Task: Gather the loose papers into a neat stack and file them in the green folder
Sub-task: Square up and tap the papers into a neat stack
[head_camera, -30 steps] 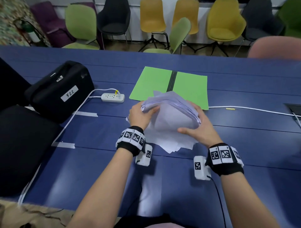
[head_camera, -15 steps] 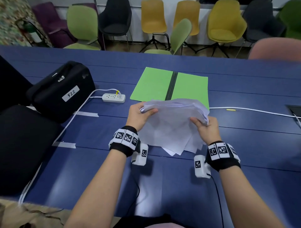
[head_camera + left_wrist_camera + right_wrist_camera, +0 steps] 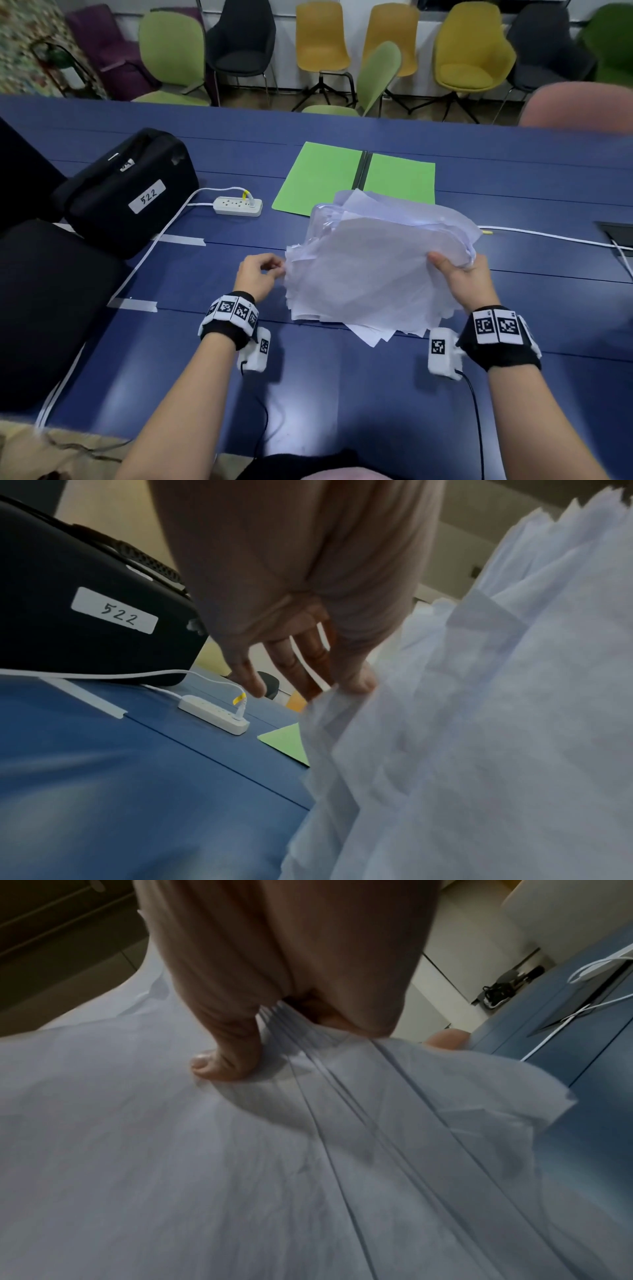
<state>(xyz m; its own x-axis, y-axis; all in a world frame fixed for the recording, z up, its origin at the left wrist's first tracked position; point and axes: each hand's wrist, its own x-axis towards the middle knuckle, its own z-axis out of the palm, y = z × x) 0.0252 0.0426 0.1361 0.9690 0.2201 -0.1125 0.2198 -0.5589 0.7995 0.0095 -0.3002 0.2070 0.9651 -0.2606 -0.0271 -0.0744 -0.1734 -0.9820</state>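
Blue table [image 3: 342, 394] surface spans the head view, with a row of chairs [image 3: 318, 37] along its far edge. White papers [image 3: 370, 270] form an uneven sheaf above the table's centre; sheet edges are fanned and misaligned, corners project at the near side, and the upper part curls over. Lowest sheets appear to touch the table, though contact cannot be confirmed.

Right hand [image 3: 467, 277] grips the sheaf at its right edge: the thumb [image 3: 219, 1066] presses on the top sheet, and the remaining fingers are hidden beneath the layers. Left hand [image 3: 258, 277] is at the sheaf's left edge with fingers loosely curled; in the left wrist view the fingertips [image 3: 356, 680] meet a sheet corner, but blur prevents confirming whether they pinch it or only touch it.

Green folder [image 3: 329, 178] lies open and flat on the table beyond the papers; its near edge is covered by the raised sheets.

Left of the folder sits a white power strip [image 3: 238, 207], its cable running toward the near table edge. A black case [image 3: 130, 192] labelled 522 stands further left. A white cable [image 3: 548, 234] crosses the table at the right. Bare table surface lies between the papers and the person.
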